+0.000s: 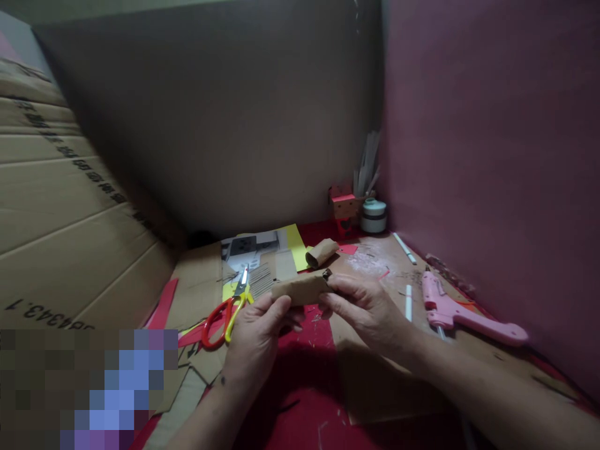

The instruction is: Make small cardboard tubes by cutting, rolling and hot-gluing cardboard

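At the centre of the frame, the left hand and right hand pinch opposite ends of a brown cardboard piece. Scissors lie left of it, a pink glue gun at right

A single camera worn on the head looks forward and down over the counter, its near edge running out of the bottom of the frame. Both forearms enter from below, and the left hand and right hand meet close to the lens, just below center. The view reaches the gray wall behind the counter's far edge, with a pink wall at right and a large cardboard sheet at left.
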`<state>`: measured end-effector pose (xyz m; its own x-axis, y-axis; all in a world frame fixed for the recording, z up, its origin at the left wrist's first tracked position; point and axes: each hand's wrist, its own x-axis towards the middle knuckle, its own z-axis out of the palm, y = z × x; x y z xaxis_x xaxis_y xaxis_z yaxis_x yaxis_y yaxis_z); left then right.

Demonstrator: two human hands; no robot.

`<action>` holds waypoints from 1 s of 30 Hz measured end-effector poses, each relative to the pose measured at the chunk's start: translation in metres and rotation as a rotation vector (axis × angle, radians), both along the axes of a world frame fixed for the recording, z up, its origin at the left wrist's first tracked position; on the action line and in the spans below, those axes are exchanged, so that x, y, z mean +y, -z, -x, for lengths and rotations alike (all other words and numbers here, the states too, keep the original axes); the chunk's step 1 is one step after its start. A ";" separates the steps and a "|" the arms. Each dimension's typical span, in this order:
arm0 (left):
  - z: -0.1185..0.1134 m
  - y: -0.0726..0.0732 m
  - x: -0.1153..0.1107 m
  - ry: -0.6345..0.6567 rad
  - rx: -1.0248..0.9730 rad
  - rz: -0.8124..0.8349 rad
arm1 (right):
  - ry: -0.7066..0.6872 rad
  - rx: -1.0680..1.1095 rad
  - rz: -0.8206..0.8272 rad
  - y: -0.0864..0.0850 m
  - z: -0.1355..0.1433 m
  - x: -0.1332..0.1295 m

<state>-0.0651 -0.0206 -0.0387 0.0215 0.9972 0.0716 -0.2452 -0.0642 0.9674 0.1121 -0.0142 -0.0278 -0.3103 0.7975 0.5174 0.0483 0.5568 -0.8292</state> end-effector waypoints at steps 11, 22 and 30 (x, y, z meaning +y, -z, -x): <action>0.001 -0.004 -0.007 0.041 0.079 -0.096 | 0.041 -0.033 -0.187 0.005 -0.001 -0.004; -0.006 -0.005 -0.013 0.201 -0.341 0.204 | -0.021 -0.262 -0.484 0.002 -0.001 -0.008; -0.014 -0.011 -0.020 0.049 -0.520 0.296 | 0.028 -0.323 -0.537 0.004 0.004 -0.015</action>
